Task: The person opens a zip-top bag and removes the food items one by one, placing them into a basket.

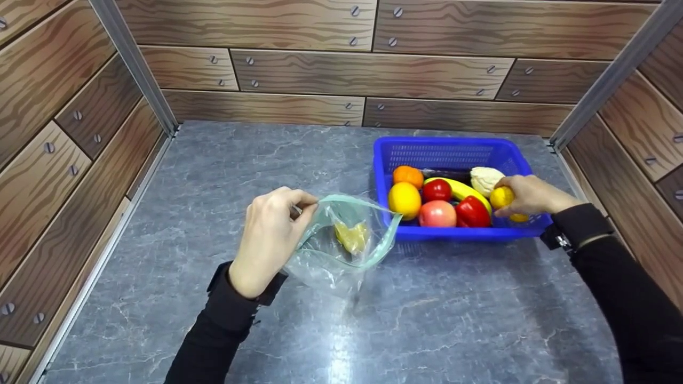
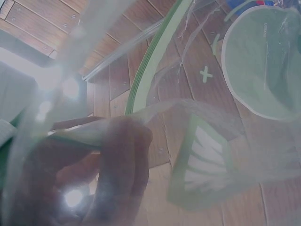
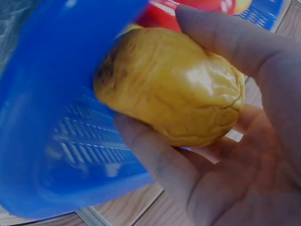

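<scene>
My left hand pinches the rim of a clear zip bag with a pale green seal. The bag's mouth gapes, and a yellow item lies inside, its kind unclear through the plastic. In the left wrist view the film veils the fingers and the green zip strip. At the right end of a blue basket, my right hand grips a wrinkled yellow fruit with a dark blotch at one end. Thumb and fingers lie on opposite sides of it.
The basket also holds an orange, a yellow round fruit, a tomato-like red fruit, a pink apple, a red pepper, a banana, a dark long item and a whitish lumpy item. Wood-patterned walls enclose the table.
</scene>
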{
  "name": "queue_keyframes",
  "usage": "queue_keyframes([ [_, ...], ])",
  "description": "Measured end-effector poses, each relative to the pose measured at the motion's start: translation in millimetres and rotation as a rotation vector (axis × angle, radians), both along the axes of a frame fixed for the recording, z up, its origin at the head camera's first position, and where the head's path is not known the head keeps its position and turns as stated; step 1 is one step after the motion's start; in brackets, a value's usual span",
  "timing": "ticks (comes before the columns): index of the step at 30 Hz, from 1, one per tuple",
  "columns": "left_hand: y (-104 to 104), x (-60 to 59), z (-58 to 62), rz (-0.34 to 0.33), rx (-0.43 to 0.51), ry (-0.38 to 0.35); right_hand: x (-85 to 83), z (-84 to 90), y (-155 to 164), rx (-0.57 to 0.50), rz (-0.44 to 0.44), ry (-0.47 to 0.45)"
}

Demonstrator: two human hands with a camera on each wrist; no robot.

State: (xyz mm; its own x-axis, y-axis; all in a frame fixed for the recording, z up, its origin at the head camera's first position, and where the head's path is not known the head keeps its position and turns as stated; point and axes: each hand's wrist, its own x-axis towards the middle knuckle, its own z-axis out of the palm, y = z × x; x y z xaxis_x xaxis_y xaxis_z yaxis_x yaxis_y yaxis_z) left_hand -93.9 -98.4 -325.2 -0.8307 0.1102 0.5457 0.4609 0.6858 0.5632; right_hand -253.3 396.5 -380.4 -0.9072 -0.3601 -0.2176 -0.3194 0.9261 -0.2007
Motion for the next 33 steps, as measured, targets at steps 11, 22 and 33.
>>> queue_keyframes([
  [11,0.3,0.9,0.5,0.006,-0.003,0.001,0.9,-17.6,3.7,0.045,0.068,-0.001],
  [22,0.1,1.7,0.7,0.008,-0.004,-0.003,1.7,-14.5,0.1,0.048,0.059,-0.01],
  [33,2.2,1.1,2.5,0.01,0.0,-0.011,37.2,42.9,-46.4,-0.094,0.164,0.314],
])
